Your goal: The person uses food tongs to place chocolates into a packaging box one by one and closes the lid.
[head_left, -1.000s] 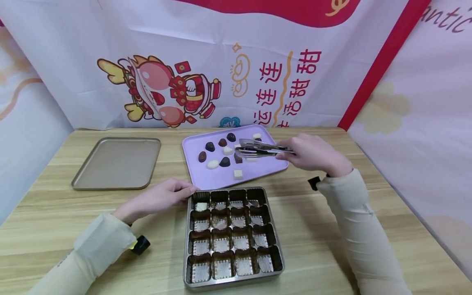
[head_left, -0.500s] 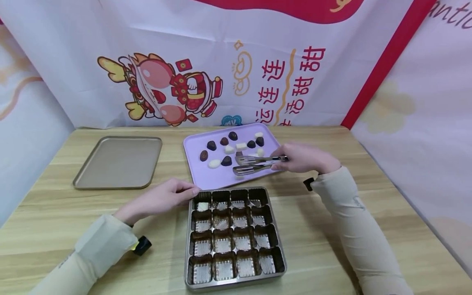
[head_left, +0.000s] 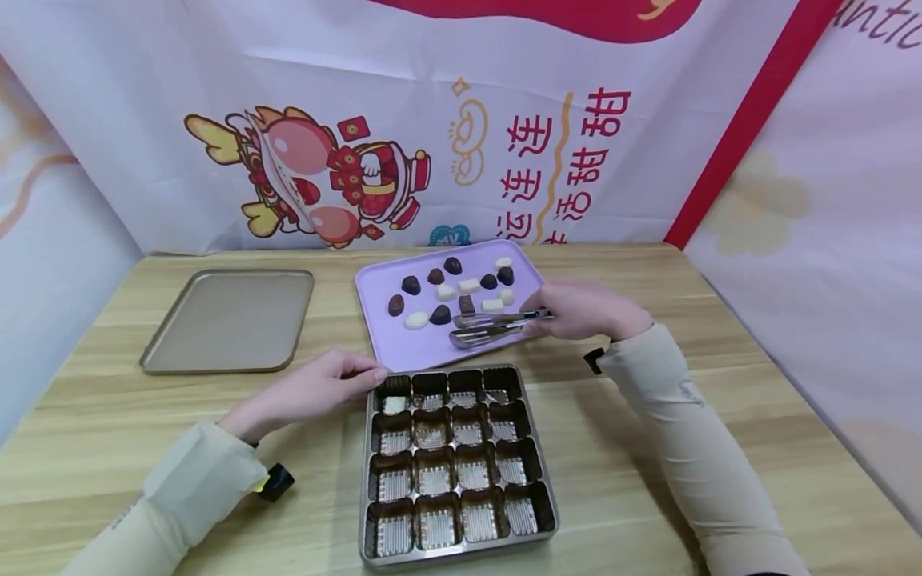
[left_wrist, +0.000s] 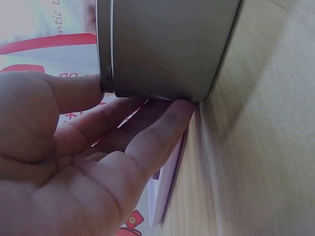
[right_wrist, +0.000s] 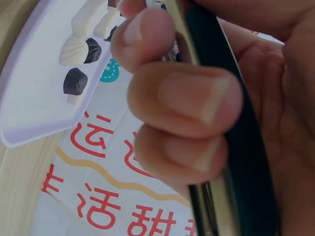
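My right hand (head_left: 587, 310) grips a pair of metal tongs (head_left: 479, 336), fingers curled round the handle in the right wrist view. The tongs' tips lie low over the near part of a purple tray (head_left: 392, 344); whether anything is between them cannot be told. Dark, brown and white chocolates (head_left: 441, 314) of various shapes sit on that tray. With my left hand (head_left: 317, 390) I hold the far left corner of a square metal tin (head_left: 461, 552), thumb at its rim and fingers against its wall. A divided insert fills the tin; a white chocolate (head_left: 394, 405) lies in its far left compartment.
A flat gold-brown tray (head_left: 226, 320) lies at the left on the wooden table (head_left: 612, 512). Printed fabric (head_left: 461, 48) hangs at the back and sides. The purple tray stands just beyond the tin.
The right hand has brought the tongs from above the chocolates toward the near side of the purple tray and lowered them; their arms spread, then drew somewhat closer. The left hand has stayed on the tin.
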Action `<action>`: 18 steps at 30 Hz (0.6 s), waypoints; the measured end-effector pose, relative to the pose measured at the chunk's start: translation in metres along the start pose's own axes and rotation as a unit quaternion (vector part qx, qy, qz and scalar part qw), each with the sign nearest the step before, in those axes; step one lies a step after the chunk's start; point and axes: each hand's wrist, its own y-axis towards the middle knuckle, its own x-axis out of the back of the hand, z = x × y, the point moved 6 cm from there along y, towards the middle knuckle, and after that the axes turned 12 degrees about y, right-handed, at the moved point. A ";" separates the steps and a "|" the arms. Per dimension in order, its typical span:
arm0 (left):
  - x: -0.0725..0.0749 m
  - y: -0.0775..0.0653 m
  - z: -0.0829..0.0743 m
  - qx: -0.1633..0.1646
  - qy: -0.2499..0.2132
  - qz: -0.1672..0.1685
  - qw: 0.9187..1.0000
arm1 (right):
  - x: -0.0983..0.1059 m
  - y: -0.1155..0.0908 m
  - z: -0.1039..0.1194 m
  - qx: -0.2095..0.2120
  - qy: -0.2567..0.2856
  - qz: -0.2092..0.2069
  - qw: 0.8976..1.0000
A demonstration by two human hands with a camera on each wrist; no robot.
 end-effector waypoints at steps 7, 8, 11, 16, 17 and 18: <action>-0.002 -0.002 -0.001 0.001 -0.002 0.000 1.000 | 0.000 0.000 0.000 -0.011 -0.019 0.000 1.000; -0.002 -0.002 -0.001 0.001 -0.001 0.000 1.000 | 0.000 0.000 0.000 -0.010 -0.018 0.001 1.000; -0.002 -0.002 -0.001 0.003 0.002 0.000 1.000 | 0.000 0.001 0.001 -0.006 -0.015 0.003 1.000; 0.000 -0.003 0.000 0.010 0.009 -0.003 1.000 | 0.000 0.000 0.001 0.000 -0.010 -0.002 1.000; 0.000 -0.004 0.000 0.011 0.009 -0.004 1.000 | 0.001 -0.001 0.001 0.001 -0.009 -0.004 1.000; 0.001 -0.003 0.000 0.011 0.009 -0.004 1.000 | 0.001 -0.001 0.001 0.001 -0.010 -0.008 1.000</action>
